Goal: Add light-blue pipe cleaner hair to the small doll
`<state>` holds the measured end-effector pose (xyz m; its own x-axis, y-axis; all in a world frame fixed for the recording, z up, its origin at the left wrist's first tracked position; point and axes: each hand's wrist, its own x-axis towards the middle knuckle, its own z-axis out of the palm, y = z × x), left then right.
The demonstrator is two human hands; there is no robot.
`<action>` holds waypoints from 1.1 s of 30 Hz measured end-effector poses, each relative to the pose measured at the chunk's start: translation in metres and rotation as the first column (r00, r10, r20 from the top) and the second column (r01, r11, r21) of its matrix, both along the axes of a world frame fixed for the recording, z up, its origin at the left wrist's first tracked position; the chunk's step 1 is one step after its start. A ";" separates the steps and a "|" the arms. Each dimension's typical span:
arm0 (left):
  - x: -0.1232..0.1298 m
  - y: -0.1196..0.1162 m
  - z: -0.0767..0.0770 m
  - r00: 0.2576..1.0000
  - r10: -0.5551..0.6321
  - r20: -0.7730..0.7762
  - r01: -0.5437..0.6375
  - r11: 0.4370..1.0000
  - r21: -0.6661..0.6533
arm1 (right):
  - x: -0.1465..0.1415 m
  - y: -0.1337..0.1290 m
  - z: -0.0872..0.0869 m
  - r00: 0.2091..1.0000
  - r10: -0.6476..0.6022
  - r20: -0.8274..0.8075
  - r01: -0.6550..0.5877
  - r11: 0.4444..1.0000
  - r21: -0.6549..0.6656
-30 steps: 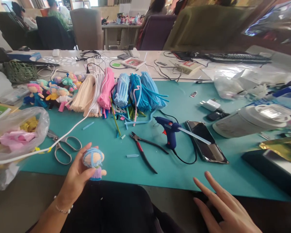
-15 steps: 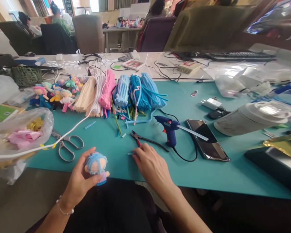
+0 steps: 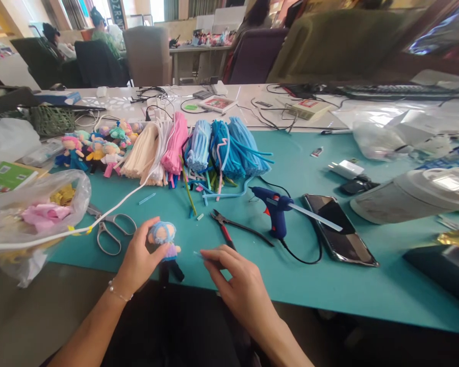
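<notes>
My left hand is closed around a small doll with light blue hair, a lilac top, a blue lower part and black legs. The doll is upright at the table's front edge, its head partly covered by my fingers. Pinched between the fingertips of my right hand is a short light blue pipe cleaner piece, pointing toward the doll. Just beyond that hand lie pliers with red and black handles. Silver scissors rest left of the doll.
A blue glue gun with its stick stands right of the pliers, beside a phone and white tumbler. Pipe cleaner bundles and finished dolls line the back. A white cord crosses the left side, over a plastic bag.
My right hand has lifted the blue pipe cleaner piece from the table and turned it toward the doll. My left hand has raised the doll slightly, and its black legs now show.
</notes>
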<state>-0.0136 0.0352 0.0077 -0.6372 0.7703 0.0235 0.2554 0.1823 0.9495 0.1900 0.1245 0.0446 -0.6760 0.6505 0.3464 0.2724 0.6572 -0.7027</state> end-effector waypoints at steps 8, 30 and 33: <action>-0.002 -0.028 0.008 0.951 0.057 -0.303 -0.023 0.993 0.116 | -0.003 -0.004 -0.002 0.999 -0.021 -0.047 0.010 0.976 -0.219; 0.043 -0.041 0.017 0.965 -0.070 -0.254 0.150 0.939 0.310 | -0.006 -0.023 0.004 0.991 0.067 -0.114 -0.096 0.957 -0.272; 0.042 -0.040 0.017 0.963 -0.047 -0.267 0.135 0.937 0.323 | -0.006 -0.022 0.006 0.989 0.078 -0.124 -0.106 0.965 -0.239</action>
<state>0.0281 -0.0047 0.0246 -0.5036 0.7432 0.4404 0.4933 -0.1711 0.8529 0.1843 0.1024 0.0502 -0.7027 0.6615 0.2620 0.1286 0.4802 -0.8677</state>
